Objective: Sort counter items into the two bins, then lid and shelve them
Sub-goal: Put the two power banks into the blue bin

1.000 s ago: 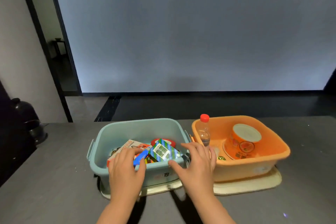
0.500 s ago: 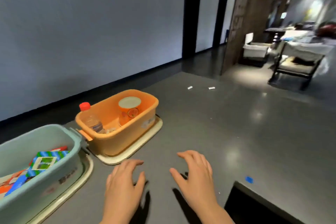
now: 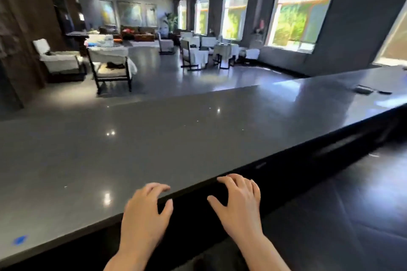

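While both hands are hovering palm-down at the near edge of the desk (image 3: 154, 138), neither one is holding anything. The left hand (image 3: 144, 213) is sitting at about 6 o'clock in the view, its fingers loosely spread and lightly bent, the fingertips lying over the dark grey top just past the edge. The right hand (image 3: 240, 202) is showing just beside it toward 5 o'clock, fingers likewise relaxed and spread, lying over the black front face below the edge; whether either hand is actually touching the surface is not clear.

The two bins and their items are not appearing anywhere in this view, so their place cannot be told. A small blue mark (image 3: 19, 240) is lying on the desk at 8 o'clock, and a dark flat object (image 3: 362, 90), too blurred to name, is resting at the far end toward 2 o'clock.

Beyond the desk, toward 12 o'clock, dining tables (image 3: 198, 55) with white cloths and dark-framed chairs (image 3: 111, 70) are standing on a glossy floor. Tall windows (image 3: 301, 9) showing greenery are running along the wall from 1 to 2 o'clock.
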